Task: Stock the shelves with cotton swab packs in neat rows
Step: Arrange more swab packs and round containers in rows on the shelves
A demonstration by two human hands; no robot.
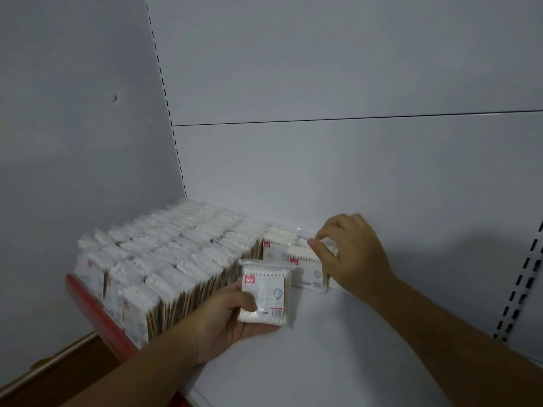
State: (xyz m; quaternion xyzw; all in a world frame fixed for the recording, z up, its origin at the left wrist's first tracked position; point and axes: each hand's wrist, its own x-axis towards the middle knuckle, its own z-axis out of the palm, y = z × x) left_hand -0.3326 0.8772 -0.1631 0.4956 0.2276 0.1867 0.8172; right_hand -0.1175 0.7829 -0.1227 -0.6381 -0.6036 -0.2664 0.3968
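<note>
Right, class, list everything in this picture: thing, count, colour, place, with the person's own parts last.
Stocked packs: many, white, upright rows on the shelf's left.
New-row packs: at least two, white with red tags, right of the rows.
Held pack: one, white with red tag, in front.
Shelf: one, white, underneath.
Edge strip: one, red, shelf's front left.
Back panel: one, grey-white, behind.
Left hand: one, holds the held pack.
Right hand: one, pinches a new-row pack's top.
</note>
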